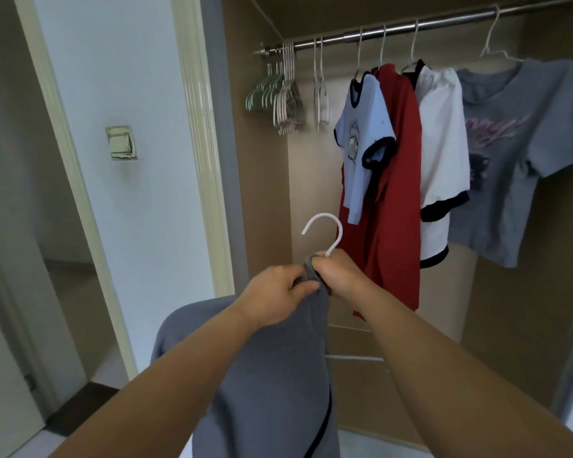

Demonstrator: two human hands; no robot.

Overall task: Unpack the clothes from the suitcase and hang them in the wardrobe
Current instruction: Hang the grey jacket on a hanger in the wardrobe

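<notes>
Brown open-front wardrobe ahead of both hands. Plain grey cloth garment hangs from hands down betw. forearms, not yet in wardrobe. Above and R of hands, 4 tops on hangers: grey printed tee, white dark-trimmed tee, red top, pale-blue dark-trimmed tee. Steel rail overhead. Bunch of empty hangers up L. White curved-hook hanger sticks up from R hand, fingers curled round its neck w/ collar. L hand pinches collar, touching R.

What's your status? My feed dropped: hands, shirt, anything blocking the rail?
Left hand and right hand both pinch grey shirt at its hanger neck. Shirt not yet on rail. Four hung shirts; rail gap free, nothing blocking.
</notes>
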